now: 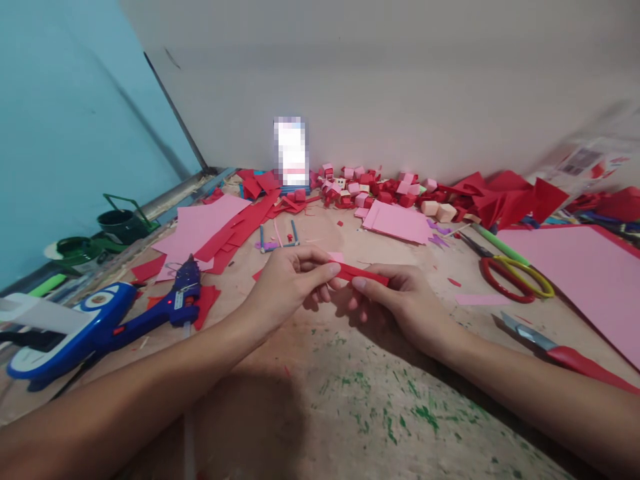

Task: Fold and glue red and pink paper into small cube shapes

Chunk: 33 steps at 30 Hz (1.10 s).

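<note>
Both my hands meet over the middle of the worn wooden table [350, 393]. Between them is a narrow red paper strip [367, 274]. My left hand [287, 283] pinches its left end with thumb and fingers closed. Its right part is gripped by my right hand [400, 300], fingers curled under it and thumb on top. A small pink bit shows just behind the strip near my left fingertips.
A blue glue gun [155, 310] and a blue tape dispenser [60, 337] lie at the left. Red-and-yellow scissors [515, 273], a red-handled knife [560, 350] and a large pink sheet [585, 280] are at the right. Small red and pink paper cubes [380, 189] and paper scraps line the back wall.
</note>
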### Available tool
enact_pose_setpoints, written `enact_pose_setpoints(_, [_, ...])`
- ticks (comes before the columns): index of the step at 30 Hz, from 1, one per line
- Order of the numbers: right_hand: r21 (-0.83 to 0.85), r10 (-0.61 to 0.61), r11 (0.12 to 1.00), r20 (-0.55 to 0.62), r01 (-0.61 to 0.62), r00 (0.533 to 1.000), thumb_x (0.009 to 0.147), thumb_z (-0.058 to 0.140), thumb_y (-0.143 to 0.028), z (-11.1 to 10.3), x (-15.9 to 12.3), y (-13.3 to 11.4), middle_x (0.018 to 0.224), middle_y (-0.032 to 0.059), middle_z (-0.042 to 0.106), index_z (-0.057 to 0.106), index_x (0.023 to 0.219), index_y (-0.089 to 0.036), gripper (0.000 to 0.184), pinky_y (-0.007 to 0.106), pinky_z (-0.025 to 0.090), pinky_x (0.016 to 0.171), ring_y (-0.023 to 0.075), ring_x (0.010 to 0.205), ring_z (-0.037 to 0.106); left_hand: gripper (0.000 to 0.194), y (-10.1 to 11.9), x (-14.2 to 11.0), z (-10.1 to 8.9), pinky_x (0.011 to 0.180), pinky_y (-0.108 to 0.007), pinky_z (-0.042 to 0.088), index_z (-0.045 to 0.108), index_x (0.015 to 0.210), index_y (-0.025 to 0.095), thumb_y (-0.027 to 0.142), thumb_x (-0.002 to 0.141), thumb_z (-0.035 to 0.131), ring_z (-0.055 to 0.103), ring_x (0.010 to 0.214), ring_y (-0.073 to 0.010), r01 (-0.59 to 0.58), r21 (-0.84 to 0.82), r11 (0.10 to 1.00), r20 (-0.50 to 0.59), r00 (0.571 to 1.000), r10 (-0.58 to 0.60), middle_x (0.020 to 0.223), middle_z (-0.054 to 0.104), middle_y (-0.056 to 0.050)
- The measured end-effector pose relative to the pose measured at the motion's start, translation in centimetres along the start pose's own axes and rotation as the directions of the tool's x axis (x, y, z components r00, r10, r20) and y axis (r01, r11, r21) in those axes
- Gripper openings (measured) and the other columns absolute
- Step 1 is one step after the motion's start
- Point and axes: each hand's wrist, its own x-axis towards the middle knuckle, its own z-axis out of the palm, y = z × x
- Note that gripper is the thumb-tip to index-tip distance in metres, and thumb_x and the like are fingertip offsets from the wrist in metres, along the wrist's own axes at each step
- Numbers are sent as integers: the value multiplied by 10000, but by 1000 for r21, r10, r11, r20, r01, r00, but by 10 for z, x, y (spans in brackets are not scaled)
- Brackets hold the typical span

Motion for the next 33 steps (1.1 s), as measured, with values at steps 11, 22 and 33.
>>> enact_pose_setpoints(11, [75,-42,996,-12,43,999,821,865,-379,-8,3,8,721,14,761,826,912,-179,223,216,496,513,99,523,628,178,-3,3,-1,496,-222,491,694,816,152,323,825,744,622,541,-116,-29,67,997,29,999,28,680,708,-13])
enact_pose_setpoints(22, [45,-49,998,-26,50,998,818,851,-410,-3,2,3,699,46,766,798,776,-158,261,237,518,498,105,499,615,202,-2,2,1,460,-195,450,739,750,141,307,861,707,551,500,-89,-34,147,989,81,996,22,650,687,-15])
enact_pose_setpoints(33, [80,-28,996,-45,32,999,802,855,-395,0,3,2,655,42,745,808,791,-147,253,241,535,487,114,494,625,214,-6,4,-1,551,-239,511,741,917,143,317,803,791,646,608,-136,-55,107,993,46,998,51,734,722,-25])
